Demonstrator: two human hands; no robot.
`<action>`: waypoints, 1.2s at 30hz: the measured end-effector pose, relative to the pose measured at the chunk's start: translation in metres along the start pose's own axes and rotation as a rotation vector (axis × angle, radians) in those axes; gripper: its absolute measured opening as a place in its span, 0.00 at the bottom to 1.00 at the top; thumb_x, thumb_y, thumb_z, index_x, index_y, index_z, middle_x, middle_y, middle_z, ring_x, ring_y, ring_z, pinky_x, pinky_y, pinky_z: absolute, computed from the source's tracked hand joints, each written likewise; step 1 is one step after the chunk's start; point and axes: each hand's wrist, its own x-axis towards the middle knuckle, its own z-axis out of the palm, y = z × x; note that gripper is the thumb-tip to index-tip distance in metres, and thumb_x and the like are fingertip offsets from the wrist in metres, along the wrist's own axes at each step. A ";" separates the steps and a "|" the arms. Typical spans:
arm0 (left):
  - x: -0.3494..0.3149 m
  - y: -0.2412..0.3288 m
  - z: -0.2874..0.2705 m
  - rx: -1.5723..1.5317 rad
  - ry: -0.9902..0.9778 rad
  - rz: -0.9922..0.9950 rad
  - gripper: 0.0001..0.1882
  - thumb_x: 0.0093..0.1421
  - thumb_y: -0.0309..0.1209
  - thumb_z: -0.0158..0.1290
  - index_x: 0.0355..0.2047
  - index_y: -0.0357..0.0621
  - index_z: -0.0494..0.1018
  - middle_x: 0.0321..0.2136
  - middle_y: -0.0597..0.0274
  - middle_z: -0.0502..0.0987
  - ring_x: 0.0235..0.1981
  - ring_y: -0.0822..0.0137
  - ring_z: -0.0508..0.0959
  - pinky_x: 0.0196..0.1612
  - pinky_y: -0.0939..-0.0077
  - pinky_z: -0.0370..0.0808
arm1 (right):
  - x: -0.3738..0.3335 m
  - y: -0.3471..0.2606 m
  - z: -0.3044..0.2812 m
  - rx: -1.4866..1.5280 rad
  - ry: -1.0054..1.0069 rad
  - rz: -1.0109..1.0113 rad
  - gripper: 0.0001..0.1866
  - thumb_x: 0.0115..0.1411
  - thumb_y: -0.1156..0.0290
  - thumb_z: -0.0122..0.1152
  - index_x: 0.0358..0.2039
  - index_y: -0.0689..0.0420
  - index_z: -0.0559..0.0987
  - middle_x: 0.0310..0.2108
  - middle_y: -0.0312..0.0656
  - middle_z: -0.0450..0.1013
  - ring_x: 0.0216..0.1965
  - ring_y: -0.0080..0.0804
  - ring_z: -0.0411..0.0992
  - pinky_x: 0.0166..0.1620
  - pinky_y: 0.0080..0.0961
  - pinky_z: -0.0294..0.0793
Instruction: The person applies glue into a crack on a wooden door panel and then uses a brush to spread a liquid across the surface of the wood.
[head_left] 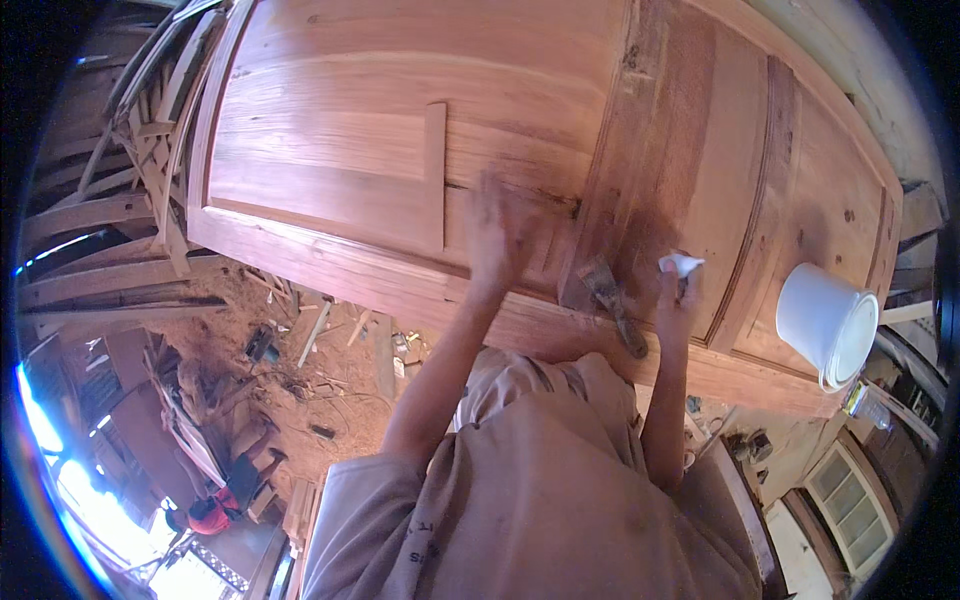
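A large panelled wooden door (400,70) lies in front of me. My left hand (497,240) is over its panel, smeared by motion, beside a dark crack in the wood. Whether it holds anything does not show. Near the door's front edge, my right hand (677,300) is closed around a small white object (682,264) with a pointed end, its kind unclear. Between my hands a scraper (617,310) with a broad, worn blade rests on the door frame. A thin wooden strip (435,175) lies across the panel, left of my left hand.
A white plastic bucket (825,325) is on the door's right end. Stacked timber (100,210) stands at the left. Sawdust and wood scraps cover the floor (300,400). Another person in red (210,512) is at the lower left. A glazed wooden frame (850,500) is lower right.
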 end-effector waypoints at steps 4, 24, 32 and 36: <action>0.005 -0.014 0.018 0.375 0.107 -0.122 0.45 0.64 0.49 0.50 0.68 0.27 0.47 0.69 0.33 0.46 0.71 0.39 0.44 0.71 0.45 0.38 | -0.001 -0.007 0.016 0.040 -0.088 -0.038 0.16 0.69 0.62 0.56 0.46 0.63 0.73 0.39 0.41 0.74 0.41 0.28 0.72 0.47 0.27 0.73; -0.008 0.046 0.023 0.205 -0.102 0.319 0.41 0.64 0.54 0.47 0.64 0.30 0.58 0.68 0.36 0.53 0.71 0.42 0.47 0.69 0.35 0.40 | -0.010 -0.032 0.029 0.193 -0.178 0.063 0.14 0.69 0.68 0.56 0.50 0.62 0.74 0.41 0.40 0.76 0.41 0.24 0.73 0.45 0.21 0.74; -0.096 -0.024 -0.070 -0.064 0.414 -0.182 0.15 0.60 0.19 0.55 0.48 0.37 0.73 0.38 0.55 0.78 0.42 0.63 0.77 0.48 0.70 0.73 | -0.010 -0.027 0.038 0.229 -0.235 0.021 0.18 0.69 0.68 0.56 0.55 0.64 0.72 0.44 0.43 0.77 0.42 0.22 0.73 0.43 0.20 0.74; -0.118 -0.038 -0.093 -0.201 0.537 -0.444 0.13 0.61 0.21 0.57 0.46 0.35 0.75 0.36 0.58 0.80 0.38 0.69 0.79 0.46 0.75 0.74 | -0.002 -0.030 0.050 0.248 -0.284 -0.024 0.15 0.68 0.69 0.58 0.50 0.63 0.70 0.43 0.42 0.75 0.43 0.26 0.74 0.47 0.24 0.74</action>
